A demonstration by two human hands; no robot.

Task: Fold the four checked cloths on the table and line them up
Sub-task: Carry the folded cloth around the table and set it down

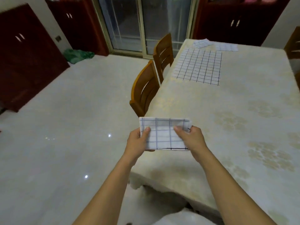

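I hold a folded white checked cloth [164, 132] in the air over the table's left edge. My left hand [138, 142] grips its left side, thumb on top. My right hand [190, 138] grips its right side the same way. A larger checked cloth [198, 66] lies spread flat on the far part of the table. Beyond it, two small folded checked cloths [202, 43] [226, 47] lie near the table's far edge, side by side, the left one askew.
The table [235, 119] wears a pale cream cover with faint flower prints. Two wooden chairs [146, 90] [164, 54] stand along its left side, another chair [293, 44] at the far right. Dark red cabinets [29, 59] and a glass sliding door [142, 25] line the walls.
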